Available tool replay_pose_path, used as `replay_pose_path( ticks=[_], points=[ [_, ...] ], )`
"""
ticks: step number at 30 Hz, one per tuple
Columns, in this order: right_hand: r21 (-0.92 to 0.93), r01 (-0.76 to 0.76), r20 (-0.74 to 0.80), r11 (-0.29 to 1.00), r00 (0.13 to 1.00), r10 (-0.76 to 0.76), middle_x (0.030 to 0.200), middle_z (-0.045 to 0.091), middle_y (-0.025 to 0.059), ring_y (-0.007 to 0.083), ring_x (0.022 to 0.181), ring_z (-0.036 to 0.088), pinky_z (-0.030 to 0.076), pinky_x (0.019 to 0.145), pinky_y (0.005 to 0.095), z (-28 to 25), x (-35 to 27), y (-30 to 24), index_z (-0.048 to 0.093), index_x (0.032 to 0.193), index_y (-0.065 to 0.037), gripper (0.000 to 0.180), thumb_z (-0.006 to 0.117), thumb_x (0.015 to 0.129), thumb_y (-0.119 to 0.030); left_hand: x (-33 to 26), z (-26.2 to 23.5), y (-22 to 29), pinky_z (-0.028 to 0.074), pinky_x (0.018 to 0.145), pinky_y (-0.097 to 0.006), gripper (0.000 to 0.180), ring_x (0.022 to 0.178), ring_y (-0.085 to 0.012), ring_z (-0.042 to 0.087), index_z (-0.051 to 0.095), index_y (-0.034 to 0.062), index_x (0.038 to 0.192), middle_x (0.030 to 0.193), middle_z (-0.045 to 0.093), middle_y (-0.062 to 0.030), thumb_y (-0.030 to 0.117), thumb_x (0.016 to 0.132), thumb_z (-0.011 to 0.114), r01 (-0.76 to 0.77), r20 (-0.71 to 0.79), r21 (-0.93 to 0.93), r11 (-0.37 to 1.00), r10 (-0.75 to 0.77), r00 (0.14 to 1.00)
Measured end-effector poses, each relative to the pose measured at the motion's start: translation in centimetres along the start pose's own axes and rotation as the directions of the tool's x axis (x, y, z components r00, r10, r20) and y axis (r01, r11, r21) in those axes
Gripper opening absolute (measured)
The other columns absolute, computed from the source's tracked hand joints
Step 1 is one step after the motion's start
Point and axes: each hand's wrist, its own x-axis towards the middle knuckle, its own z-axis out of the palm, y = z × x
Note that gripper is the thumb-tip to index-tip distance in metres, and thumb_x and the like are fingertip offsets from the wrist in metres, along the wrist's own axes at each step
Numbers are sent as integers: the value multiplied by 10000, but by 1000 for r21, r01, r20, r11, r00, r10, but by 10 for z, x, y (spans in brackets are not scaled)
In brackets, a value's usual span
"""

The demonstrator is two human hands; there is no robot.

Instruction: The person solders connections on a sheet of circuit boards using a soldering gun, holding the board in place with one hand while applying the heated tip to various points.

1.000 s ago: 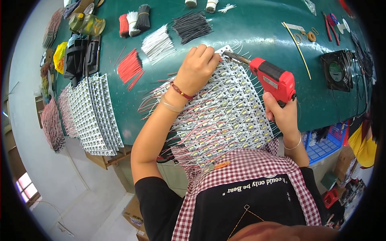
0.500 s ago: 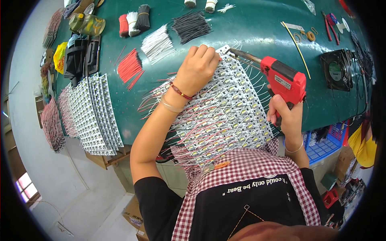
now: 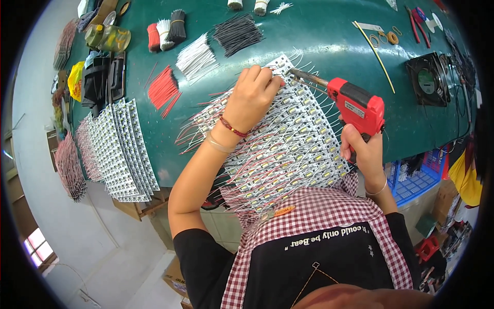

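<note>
A white panel of small LED circuit boards (image 3: 309, 139), bristling with red and white wires, lies across the table edge against my checked apron. My left hand (image 3: 252, 95) is closed over its far end, thumb and fingers pinched together; what they grip is hidden. My right hand (image 3: 364, 149) is wrapped round the handle of a red soldering gun (image 3: 355, 103) with a black top. The gun's metal tip points left to the panel's far right edge, close to my left fingertips. Whether the tip touches a solder pad cannot be made out.
Beyond my left hand lie loose red wires (image 3: 163, 85), white wires (image 3: 197, 59) and black wires (image 3: 236, 35). Several similar panels (image 3: 121, 152) are stacked at the left. A black fan (image 3: 428, 80) stands right, near a yellow stick (image 3: 375, 56) and red-handled pliers (image 3: 418, 28).
My left hand and the soldering gun's tip have both moved a little toward me along the panel. The whole view has shifted slightly.
</note>
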Motion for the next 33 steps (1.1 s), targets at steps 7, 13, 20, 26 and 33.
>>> replay_pose_path(
  ticks=[7, 13, 20, 26, 33],
  points=[
    [26, 35, -20, 999, 999, -34, 585, 550, -10, 56, 441, 503, 408, 412, 219, 3, 2, 2, 610, 896, -16, 140, 685, 905, -134, 2, 2, 1, 427, 714, -344, 98, 805, -223, 490, 624, 27, 851, 822, 486, -68, 78, 768, 633, -13, 57, 64, 998, 10, 998],
    [-19, 27, -16, 999, 999, -27, 580, 551, -10, 57, 444, 505, 407, 414, 221, 5, 1, 0, 615, 884, -15, 138, 686, 903, -132, 5, 0, 1, 428, 727, -340, 68, 809, -223, 491, 610, 28, 810, 818, 483, -71, 67, 755, 617, -30, 78, 88, 996, 23, 997],
    [42, 28, -49, 999, 998, -26, 584, 556, -4, 61, 444, 508, 400, 410, 217, 2, -3, -5, 614, 876, -16, 133, 675, 907, -130, 3, 0, 0, 428, 724, -340, 78, 800, -224, 493, 612, 27, 826, 815, 483, -71, 65, 758, 618, -24, 72, 64, 998, 20, 997],
    [35, 34, -39, 999, 999, -32, 585, 553, -5, 60, 444, 506, 396, 406, 218, 1, -2, 0, 609, 888, -13, 141, 678, 907, -134, 2, -1, 1, 435, 696, -351, 196, 786, -239, 525, 668, 20, 924, 837, 534, -72, 5, 729, 648, -7, 32, 1, 1000, 7, 999],
    [35, 14, -25, 999, 1000, -13, 583, 553, -7, 59, 445, 506, 398, 408, 219, 3, 1, -3, 606, 891, -17, 139, 683, 905, -133, 1, 7, -5, 456, 720, -358, 243, 803, -254, 537, 670, 43, 920, 836, 539, -75, -62, 707, 618, 92, -16, -111, 990, -94, 995]
  ],
)
